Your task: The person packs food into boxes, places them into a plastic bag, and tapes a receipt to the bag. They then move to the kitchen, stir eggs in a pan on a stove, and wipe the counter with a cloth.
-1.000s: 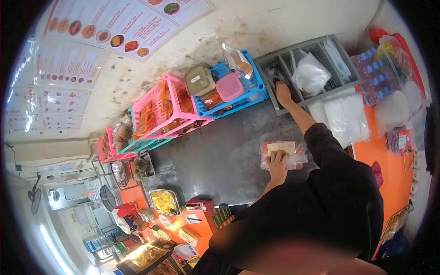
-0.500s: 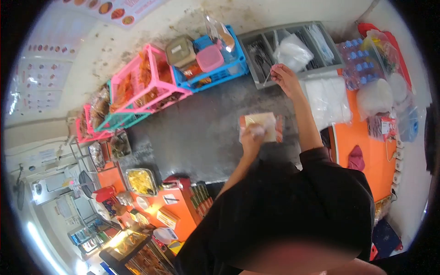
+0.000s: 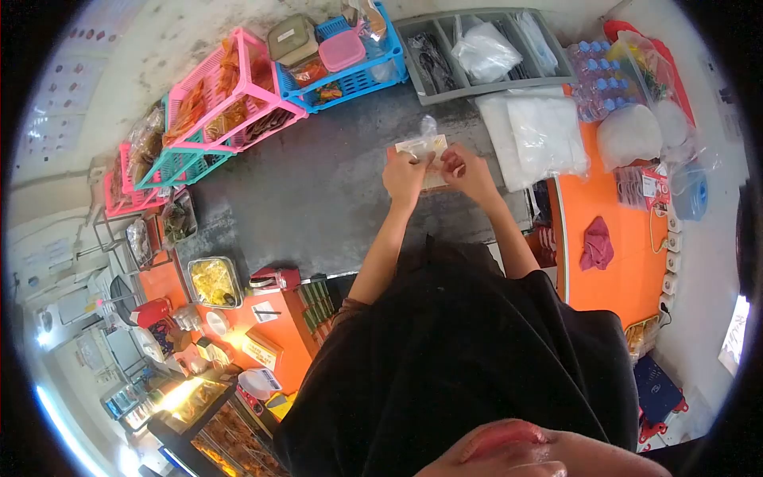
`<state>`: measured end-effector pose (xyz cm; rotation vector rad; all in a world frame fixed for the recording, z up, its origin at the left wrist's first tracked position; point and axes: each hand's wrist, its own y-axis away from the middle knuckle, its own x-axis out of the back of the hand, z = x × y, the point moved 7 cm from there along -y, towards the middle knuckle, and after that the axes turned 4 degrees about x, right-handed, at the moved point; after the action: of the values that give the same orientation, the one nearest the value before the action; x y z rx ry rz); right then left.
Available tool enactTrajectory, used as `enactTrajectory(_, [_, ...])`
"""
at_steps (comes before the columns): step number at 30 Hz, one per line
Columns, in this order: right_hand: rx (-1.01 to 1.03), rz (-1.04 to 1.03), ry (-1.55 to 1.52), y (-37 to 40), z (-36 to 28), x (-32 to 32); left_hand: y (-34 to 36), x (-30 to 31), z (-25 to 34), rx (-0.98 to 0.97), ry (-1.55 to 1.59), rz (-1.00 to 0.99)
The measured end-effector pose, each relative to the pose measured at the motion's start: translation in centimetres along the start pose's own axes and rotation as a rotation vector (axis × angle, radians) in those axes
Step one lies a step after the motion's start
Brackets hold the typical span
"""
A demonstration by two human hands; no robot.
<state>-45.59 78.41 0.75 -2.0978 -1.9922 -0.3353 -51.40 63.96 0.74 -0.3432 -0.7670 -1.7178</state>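
My left hand (image 3: 404, 176) is closed on a small clear plastic bag (image 3: 428, 127), whose end sticks out beyond the fingers. What the bag contains is too small to tell. Beneath both hands lies a flat packet with a pale, printed top (image 3: 434, 145), partly hidden by the fingers. My right hand (image 3: 469, 173) is right beside the left one, fingers curled in a pinch near the bag. Whatever is between those fingertips does not show.
A grey divided tray (image 3: 497, 89) with cutlery and bags stands at the back. Left of it are a blue basket (image 3: 340, 83) and pink baskets (image 3: 270, 113). White plastic bags (image 3: 548, 139) lie at the right, near water bottles (image 3: 598, 75). The dark counter (image 3: 310, 191) extends left.
My right hand has come down from the grey tray, where it pinched a thin pale strand, to beside my left hand. My left hand still grips the bag. The view has shifted.
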Motion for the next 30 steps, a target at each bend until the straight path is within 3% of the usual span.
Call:
enactTrajectory(2, [-0.061,0.215,-0.030,0.3,-0.9,-0.4,2.6,1.4,4.4,-0.559,-0.419,0.453])
enactTrajectory(3, [-0.054,0.216,-0.026,0.4,-0.8,-1.5,3.2,1.0,4.4,-0.562,-0.415,0.460])
enactTrajectory(5, [-0.094,0.553,-0.028,1.6,0.9,-2.2,3.7,0.3,3.0,-0.439,-0.256,0.434])
enactTrajectory(6, [-0.087,0.553,-0.029,1.6,1.5,-3.3,4.1,-0.1,2.8,-0.442,-0.256,0.440])
enactTrajectory(8, [0.015,0.742,0.177,2.5,0.7,-3.6,4.3,-0.2,1.4,-0.319,0.220,0.359])
enactTrajectory(9, [0.011,0.749,0.176,2.4,1.1,-3.7,4.3,-0.6,1.5,-0.323,0.217,0.353])
enactTrajectory(11, [-0.056,0.700,-0.339,2.0,2.8,-3.9,5.8,0.0,1.7,-0.399,0.232,0.580])
enactTrajectory(12, [-0.061,0.709,-0.339,2.0,3.4,-3.6,5.9,-0.1,1.6,-0.402,0.230,0.570])
enactTrajectory(14, [0.191,0.638,0.362,1.9,1.2,-2.9,4.6,-0.5,-0.1,-0.244,0.388,0.362])
enactTrajectory(15, [0.189,0.644,0.357,2.4,1.7,-2.4,4.4,0.0,-0.4,-0.248,0.381,0.359])
enactTrajectory(17, [0.115,0.465,0.057,2.4,0.8,-1.1,3.4,-0.3,-0.7,-0.320,0.343,0.170])
enactTrajectory(21, [0.202,0.503,-0.054,2.0,0.0,0.5,3.9,-0.1,-0.2,-0.389,0.429,0.087])
enactTrajectory(23, [0.116,0.492,-0.353,0.7,0.5,-0.1,3.4,-0.6,-1.1,-0.337,0.404,0.045])
enactTrajectory(24, [0.114,0.497,-0.354,0.3,0.4,-0.1,3.3,-0.7,-1.4,-0.338,0.402,0.040])
enactTrajectory(26, [-0.064,0.474,-0.572,-0.7,1.9,-0.9,3.2,-0.5,-1.3,-0.424,0.434,0.038])
enactTrajectory(30, [-0.092,0.406,-0.451,-0.9,2.0,-0.1,2.7,-0.9,-2.1,-0.377,0.457,0.011])
